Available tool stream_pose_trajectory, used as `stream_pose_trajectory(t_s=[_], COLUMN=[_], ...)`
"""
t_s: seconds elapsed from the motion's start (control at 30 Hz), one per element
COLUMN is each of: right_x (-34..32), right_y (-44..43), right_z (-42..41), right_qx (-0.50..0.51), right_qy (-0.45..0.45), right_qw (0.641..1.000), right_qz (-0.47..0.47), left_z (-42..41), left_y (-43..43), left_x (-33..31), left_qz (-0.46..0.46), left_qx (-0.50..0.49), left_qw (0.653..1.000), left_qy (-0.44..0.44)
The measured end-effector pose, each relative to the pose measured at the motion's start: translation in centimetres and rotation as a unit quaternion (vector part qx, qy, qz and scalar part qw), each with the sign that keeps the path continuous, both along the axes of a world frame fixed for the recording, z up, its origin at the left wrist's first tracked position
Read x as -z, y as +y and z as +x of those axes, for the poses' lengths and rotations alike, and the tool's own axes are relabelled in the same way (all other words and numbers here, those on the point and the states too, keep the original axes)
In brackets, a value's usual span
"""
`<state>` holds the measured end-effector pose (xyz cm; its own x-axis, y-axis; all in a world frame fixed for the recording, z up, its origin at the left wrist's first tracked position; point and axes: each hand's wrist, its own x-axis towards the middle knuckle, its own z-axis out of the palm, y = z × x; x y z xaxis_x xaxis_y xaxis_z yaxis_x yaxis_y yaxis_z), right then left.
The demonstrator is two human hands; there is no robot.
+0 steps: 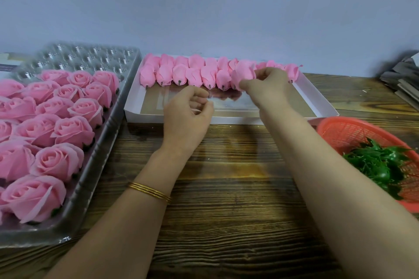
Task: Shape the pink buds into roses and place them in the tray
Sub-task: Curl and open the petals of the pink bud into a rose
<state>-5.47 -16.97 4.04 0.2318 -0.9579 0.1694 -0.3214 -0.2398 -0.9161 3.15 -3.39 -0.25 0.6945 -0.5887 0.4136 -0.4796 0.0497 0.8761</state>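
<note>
- Two bare hands, both reaching over a dark-grained wooden table (226, 199) toward the box at its far side.
- Right hand (267, 84): thumb and fingers curl round one pink bud (242, 73) of soft folded petals. The bud is held at the right part of the bud rows, above the box floor.
- Left hand (188, 118): hangs over the near wall of the box with its fingers curled toward the palm. Whether it pinches anything cannot be told.
- Rows of pink buds (179, 73): these lie side by side along the far end of a shallow white cardboard box (322, 102), with their short dark stems pointing toward the person.
- Clear plastic tray (90, 56) with moulded round cups: it sits just left of the box. Opened pink roses (72, 130) sit upright in its nearer cups.
- Red plastic mesh basket (340, 136): it sits at the right of the table, near the box corner, and holds a heap of green leafy pieces (376, 163).
- Thin gold bangles (149, 192): worn on the left wrist.
- Grey folded sheets (401, 79): stacked at the far right edge, against the pale wall.
</note>
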Motion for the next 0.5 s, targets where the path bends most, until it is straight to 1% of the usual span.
stream_pose_trajectory(t_s=[0.2, 0.33, 0.4, 0.5], right_x=[1.3, 1.7, 2.0, 2.4], right_y=[3.4, 5.5, 6.6, 7.9], right_z=[0.0, -0.6, -1.0, -1.6], right_qx=[-0.034, -0.058, -0.074, -0.089], right_qy=[-0.038, -0.094, -0.128, -0.164], right_qw=[0.999, 0.993, 0.988, 0.980], right_qz=[0.007, 0.034, 0.051, 0.073], left_z=[-0.4, -0.6, -0.8, -1.4], left_y=[-0.1, -0.2, -0.4, -0.5], left_x=[-0.2, -0.2, -0.4, -0.8], left_qz=[0.001, -0.001, -0.020, -0.053], left_qx=[0.076, 0.122, 0.155, 0.229], left_qw=[0.989, 0.973, 0.958, 0.921], left_qy=[0.131, 0.196, 0.242, 0.312])
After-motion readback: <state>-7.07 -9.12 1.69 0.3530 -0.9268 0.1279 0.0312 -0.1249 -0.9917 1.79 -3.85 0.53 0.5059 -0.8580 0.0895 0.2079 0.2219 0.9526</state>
